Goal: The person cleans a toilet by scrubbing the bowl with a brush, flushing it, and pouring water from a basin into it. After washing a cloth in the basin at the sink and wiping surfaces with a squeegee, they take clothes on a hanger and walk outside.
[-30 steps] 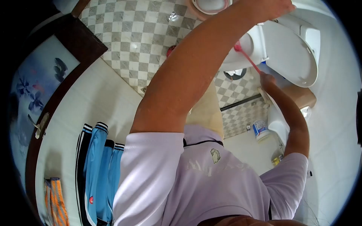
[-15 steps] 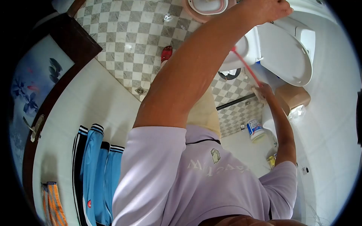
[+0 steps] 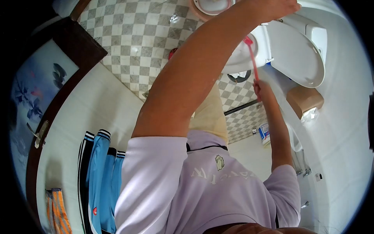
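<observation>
My right hand (image 3: 264,91) is closed around the handle of a pink toilet brush (image 3: 254,62). The brush's head rests inside the bowl of a white toilet (image 3: 237,60), whose lid (image 3: 298,54) is raised. Up at the top edge, my left hand (image 3: 282,8) reaches across beside a white rim (image 3: 325,7). Its visible fingers look stretched out, partly cut off by the frame, and I see nothing held in it. My left forearm covers part of the toilet's front.
Beside the toilet stand a dark bin (image 3: 239,76) and a cardboard box (image 3: 304,100). A dark bar (image 3: 241,107) crosses the checkered floor (image 3: 132,39). Pink-and-white basins (image 3: 202,13) sit at the top. Blue garments (image 3: 99,175) hang left, near a door (image 3: 46,78).
My right hand has moved left with the toilet brush, whose handle now stands steeper. The brush head has shifted slightly up and right in the bowl. My left hand stays near the top edge.
</observation>
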### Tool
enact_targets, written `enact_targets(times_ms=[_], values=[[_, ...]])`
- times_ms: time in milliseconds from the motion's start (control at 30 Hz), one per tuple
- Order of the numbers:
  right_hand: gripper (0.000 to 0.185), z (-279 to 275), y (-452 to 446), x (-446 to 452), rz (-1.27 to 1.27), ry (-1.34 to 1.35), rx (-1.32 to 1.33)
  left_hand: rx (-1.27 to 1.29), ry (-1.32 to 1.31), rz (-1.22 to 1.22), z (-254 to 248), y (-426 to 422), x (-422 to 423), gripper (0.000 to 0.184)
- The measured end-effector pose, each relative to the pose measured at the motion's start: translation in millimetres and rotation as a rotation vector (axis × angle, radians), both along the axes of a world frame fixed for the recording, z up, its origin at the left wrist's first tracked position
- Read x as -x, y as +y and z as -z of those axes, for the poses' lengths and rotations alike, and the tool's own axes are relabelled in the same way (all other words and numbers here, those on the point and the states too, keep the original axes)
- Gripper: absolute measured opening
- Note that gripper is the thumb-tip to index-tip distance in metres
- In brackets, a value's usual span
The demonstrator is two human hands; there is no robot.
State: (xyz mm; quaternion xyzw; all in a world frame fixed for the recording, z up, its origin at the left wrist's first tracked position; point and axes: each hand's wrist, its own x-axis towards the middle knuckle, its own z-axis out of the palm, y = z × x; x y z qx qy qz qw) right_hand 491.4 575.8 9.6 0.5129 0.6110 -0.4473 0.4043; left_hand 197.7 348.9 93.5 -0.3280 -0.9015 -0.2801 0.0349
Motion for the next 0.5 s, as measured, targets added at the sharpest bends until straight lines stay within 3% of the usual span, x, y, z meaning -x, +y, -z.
enact_targets(times_ms=[33,100,167,233,300,367,467,500], values=[[0.02,-10,6,-6,0.001,0.015,0.003,-0.052,0.061,-0.01,1,-1,0,0.018],[0.012,-11,24,-30,0.104,-0.055,-0.109,-0.351,0.478,-0.157,2,-5,-11,0.011],[0.007,-2,31,-37,0.076,-0.054,-0.213,-0.433,0.575,-0.174,4,-3,-9,0.009],[0.015,21,26,-33,-0.07,0.005,-0.297,-0.284,0.337,-0.046,13,-2,-3,0.01],[0.026,82,45,-29,-0.403,0.006,-0.338,-0.156,0.224,-0.02,8,1,1,0.011],[0.023,142,65,-29,-1.192,0.181,-0.56,-0.136,0.214,-0.009,11,6,2,0.012],[0.021,128,15,-34,-1.089,0.134,-0.476,-0.327,0.384,-0.016,27,9,6,0.011],[0.023,148,18,-57,-0.939,0.148,-0.437,-0.436,0.462,-0.018,30,7,5,0.01]])
